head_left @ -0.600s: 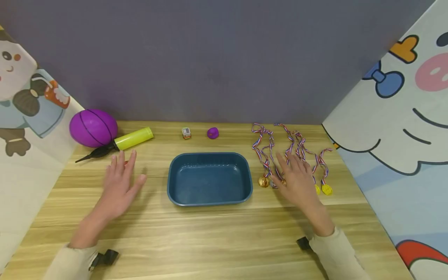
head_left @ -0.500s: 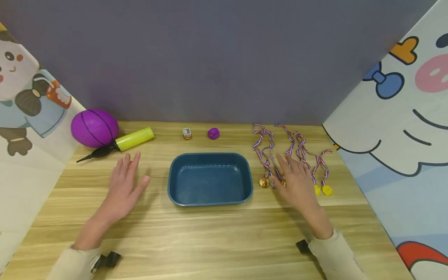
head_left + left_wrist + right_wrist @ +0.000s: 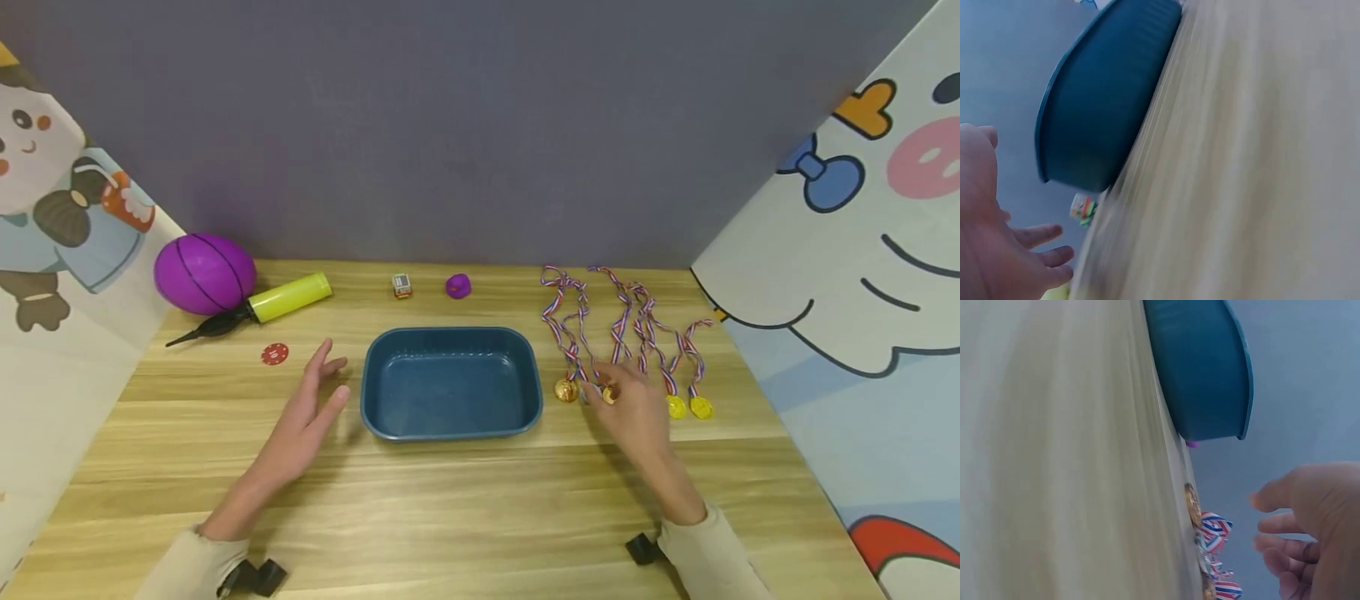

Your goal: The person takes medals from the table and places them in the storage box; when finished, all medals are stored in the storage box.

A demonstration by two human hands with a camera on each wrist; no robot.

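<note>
Across slides the left hand, closer to the blue tray now, uncovering the red chip, its thumb and fingers apart; over on the other side, the right hand hovers above the ribboned medals lying right of the tray, fingers bent, thumb clear of them
</note>
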